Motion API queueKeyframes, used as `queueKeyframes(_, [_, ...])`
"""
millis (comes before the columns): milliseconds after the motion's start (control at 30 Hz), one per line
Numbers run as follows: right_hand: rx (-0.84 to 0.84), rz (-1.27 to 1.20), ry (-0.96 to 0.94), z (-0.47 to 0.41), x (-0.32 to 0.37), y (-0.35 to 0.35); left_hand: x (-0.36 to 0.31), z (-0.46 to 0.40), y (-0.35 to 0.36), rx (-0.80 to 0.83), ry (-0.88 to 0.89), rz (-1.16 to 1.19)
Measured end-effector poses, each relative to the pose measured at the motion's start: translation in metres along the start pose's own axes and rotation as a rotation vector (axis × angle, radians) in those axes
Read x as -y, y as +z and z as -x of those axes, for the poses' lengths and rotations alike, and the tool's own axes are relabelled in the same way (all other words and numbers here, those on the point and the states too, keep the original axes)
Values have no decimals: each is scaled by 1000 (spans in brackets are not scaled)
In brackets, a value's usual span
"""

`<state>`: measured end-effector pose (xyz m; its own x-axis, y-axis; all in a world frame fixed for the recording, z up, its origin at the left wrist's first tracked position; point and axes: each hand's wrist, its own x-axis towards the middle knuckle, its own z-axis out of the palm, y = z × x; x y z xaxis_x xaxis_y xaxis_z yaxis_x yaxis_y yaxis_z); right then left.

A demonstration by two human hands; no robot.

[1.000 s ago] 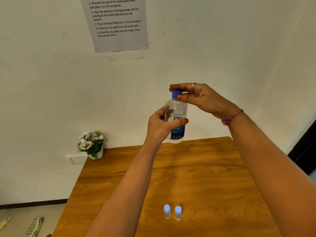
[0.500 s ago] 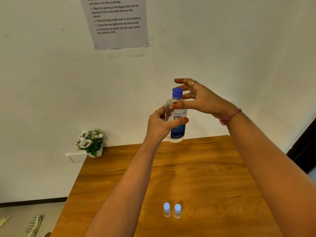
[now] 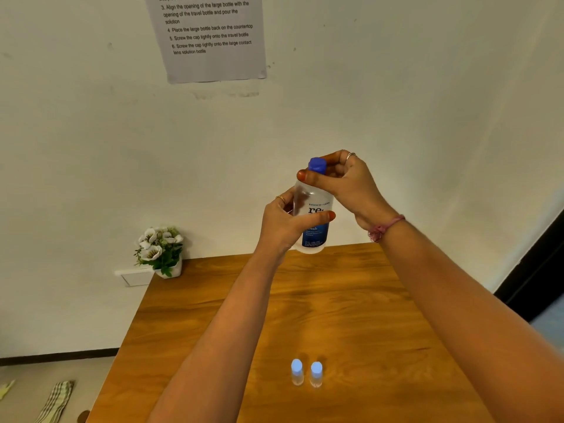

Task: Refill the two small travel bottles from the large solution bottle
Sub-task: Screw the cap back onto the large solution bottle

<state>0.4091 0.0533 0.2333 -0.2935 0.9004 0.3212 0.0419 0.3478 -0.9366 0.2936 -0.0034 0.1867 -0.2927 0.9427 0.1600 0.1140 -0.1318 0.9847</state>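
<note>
The large solution bottle point(image 3: 314, 209), clear with a blue label, is held upright in the air above the far end of the wooden table point(image 3: 335, 315). My left hand point(image 3: 285, 222) grips its body from the left. My right hand point(image 3: 345, 178) has its thumb and fingers curled round the blue cap point(image 3: 316, 165) on top. Two small travel bottles point(image 3: 297, 372) point(image 3: 316, 374) with pale blue caps stand side by side on the table near me, between my forearms.
A small pot of white flowers point(image 3: 160, 250) sits at the table's far left corner against the white wall. A printed instruction sheet point(image 3: 210, 35) hangs on the wall above. A checked cloth point(image 3: 56, 401) lies on the floor at the left.
My right hand let go of the cap with its fingers spread, then closed round the cap again. The bottle stays held in my left hand.
</note>
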Motion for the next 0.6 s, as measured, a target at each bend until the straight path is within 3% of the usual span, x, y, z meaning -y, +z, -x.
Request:
queueKeyframes(233, [393, -3, 15, -4, -2, -22, 3, 0, -4, 47, -9, 6])
queueKeyframes(300, [438, 24, -9, -4, -1, -25, 6, 1, -5, 53, -22, 16])
queueKeyframes(600, [203, -74, 17, 3, -16, -8, 15, -1, -7, 46, -26, 22])
